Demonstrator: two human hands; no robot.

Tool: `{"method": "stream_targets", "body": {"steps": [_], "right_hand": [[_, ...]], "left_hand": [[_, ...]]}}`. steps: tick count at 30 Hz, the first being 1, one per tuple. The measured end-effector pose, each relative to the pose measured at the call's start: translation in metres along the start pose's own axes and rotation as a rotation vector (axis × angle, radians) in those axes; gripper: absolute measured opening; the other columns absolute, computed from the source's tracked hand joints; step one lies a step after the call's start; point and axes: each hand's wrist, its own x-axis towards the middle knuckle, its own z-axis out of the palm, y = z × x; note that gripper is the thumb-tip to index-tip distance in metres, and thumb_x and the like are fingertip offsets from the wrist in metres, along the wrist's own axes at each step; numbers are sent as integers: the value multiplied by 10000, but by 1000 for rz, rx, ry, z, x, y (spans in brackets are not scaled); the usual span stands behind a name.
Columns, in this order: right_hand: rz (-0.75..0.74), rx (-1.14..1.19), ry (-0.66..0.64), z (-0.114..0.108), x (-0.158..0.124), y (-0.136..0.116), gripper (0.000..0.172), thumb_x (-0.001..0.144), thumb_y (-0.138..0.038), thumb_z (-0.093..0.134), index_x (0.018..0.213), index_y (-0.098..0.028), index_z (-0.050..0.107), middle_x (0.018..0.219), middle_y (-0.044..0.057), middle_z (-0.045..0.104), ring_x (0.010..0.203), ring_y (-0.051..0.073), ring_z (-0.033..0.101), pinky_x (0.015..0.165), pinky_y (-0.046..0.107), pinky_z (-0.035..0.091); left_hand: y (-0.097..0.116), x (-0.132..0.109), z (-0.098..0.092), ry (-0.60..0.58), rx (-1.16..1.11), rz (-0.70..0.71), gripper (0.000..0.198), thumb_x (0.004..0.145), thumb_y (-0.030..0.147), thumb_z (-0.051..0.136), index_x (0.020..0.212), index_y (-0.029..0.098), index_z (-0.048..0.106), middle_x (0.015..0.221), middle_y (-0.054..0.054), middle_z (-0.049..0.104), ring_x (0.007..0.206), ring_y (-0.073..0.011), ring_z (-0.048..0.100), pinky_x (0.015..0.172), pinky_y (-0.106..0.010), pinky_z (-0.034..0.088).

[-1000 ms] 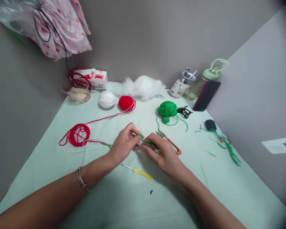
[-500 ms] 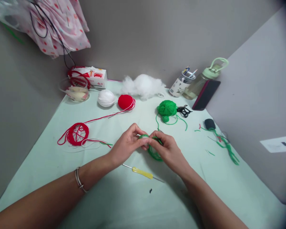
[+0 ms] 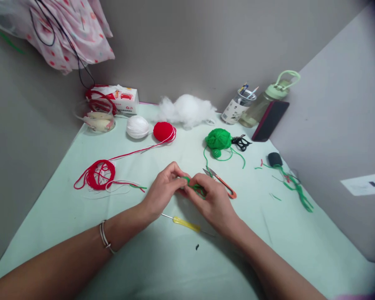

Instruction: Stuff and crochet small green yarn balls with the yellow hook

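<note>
My left hand (image 3: pixel 164 189) and my right hand (image 3: pixel 213 201) meet over the middle of the pale green table (image 3: pixel 162 266). Both pinch a small bundle of green yarn (image 3: pixel 194 186) between their fingertips, wound about the right fingers. A yellow-handled crochet hook (image 3: pixel 185 223) lies just below the hands. Orange thread snips (image 3: pixel 222 183) lie right of my right hand. A silver bracelet (image 3: pixel 104 237) sits on my left wrist.
A loose red yarn tangle (image 3: pixel 97 175) lies at left, white ball (image 3: pixel 138 126) and red ball (image 3: pixel 163 131) behind. White stuffing (image 3: pixel 186 109), green ball (image 3: pixel 218 139), black scissors (image 3: pixel 242 143), a pen jar (image 3: pixel 237 109), bottle (image 3: pixel 268 100), phone (image 3: pixel 270 121) and green scraps (image 3: pixel 295 189) at right.
The hands spread a green yarn loop and then drew back together into a tight pinch. The orange snips, covered half a second ago, show again.
</note>
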Motion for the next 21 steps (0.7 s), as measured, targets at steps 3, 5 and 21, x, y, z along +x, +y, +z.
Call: {"method": "stream_targets", "body": {"steps": [3, 5, 21], "right_hand": [[142, 93, 13, -3, 2, 1, 232, 897, -303, 612, 690, -217, 554, 601, -43, 512, 562, 115, 392, 561, 272, 312], [233, 170, -1, -7, 3, -2, 262, 891, -343, 637, 675, -213, 565, 567, -53, 495, 533, 104, 351, 531, 268, 284], [285, 431, -200, -14, 0, -11, 206, 898, -351, 622, 747, -212, 609, 617, -57, 461, 580, 121, 334, 553, 277, 265]], "left_hand": [[-1, -2, 1, -21, -34, -1, 163, 913, 295, 683, 874, 215, 546, 846, 18, 709, 764, -148, 683, 776, -312, 533], [-1, -3, 0, -66, -52, 17, 200, 932, 343, 715, 917, 214, 563, 848, 23, 697, 785, -148, 696, 817, -321, 537], [-2, 3, -2, -46, 95, 40, 187, 833, 202, 737, 855, 210, 552, 609, 85, 584, 503, -85, 515, 517, -234, 392]]}}
